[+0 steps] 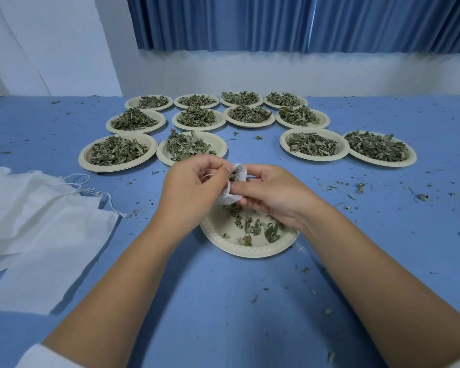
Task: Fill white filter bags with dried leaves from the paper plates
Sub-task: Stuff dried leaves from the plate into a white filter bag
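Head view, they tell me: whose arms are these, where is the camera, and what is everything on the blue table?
There is no robot here. The camera sits on a person's head and looks down, so the two bare arms are that person's own. The left hand and right hand together hold a small white filter bag, with dried leaves showing at its mouth, above a nearly emptied near plate. Beyond stand twelve full plates heaped with dried leaves. Spare bags lie at the left, and leaf crumbs are scattered over the table.
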Demonstrator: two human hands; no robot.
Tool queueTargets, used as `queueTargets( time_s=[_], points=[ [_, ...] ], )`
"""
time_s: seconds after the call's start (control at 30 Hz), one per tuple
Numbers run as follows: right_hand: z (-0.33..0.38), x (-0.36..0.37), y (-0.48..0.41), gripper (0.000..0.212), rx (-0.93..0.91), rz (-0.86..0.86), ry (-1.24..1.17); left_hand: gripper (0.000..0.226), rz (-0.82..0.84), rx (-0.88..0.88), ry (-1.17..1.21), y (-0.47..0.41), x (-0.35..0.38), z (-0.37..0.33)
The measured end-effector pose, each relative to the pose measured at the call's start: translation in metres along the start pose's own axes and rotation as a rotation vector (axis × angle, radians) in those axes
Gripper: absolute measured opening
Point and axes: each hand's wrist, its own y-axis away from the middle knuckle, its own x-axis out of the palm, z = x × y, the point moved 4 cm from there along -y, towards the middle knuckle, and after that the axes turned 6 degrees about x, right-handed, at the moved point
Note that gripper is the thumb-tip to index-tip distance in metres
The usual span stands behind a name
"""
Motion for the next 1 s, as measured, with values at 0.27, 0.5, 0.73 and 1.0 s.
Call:
queueTargets(
  time_s=[0.27, 0.5, 0.73, 1.0],
  points=[
    [-0.004, 0.0, 0.001, 0.009, -0.079, -0.197, 0.287, 0.013, 0.156, 0.082, 0.001, 0.006, 0.008, -0.01],
    [-0.004, 0.0, -0.002, 0.021, -0.177, -0.394, 0.501, 0.013, 0.19, 0.04, -0.019, 0.007, 0.013, -0.005],
    [0.002, 0.004, 0.002, 0.013, -0.042, -0.065, 0.232, 0.015, -0.076, -0.05, -0.006, -0.004, -0.007, 0.005],
    [-0.005, 0.004, -0.004, 0.013, -0.042, -0.085, 0.115, 0.018, 0.013, -0.034, 0.015, -0.001, -0.001, 0.0]
  ],
)
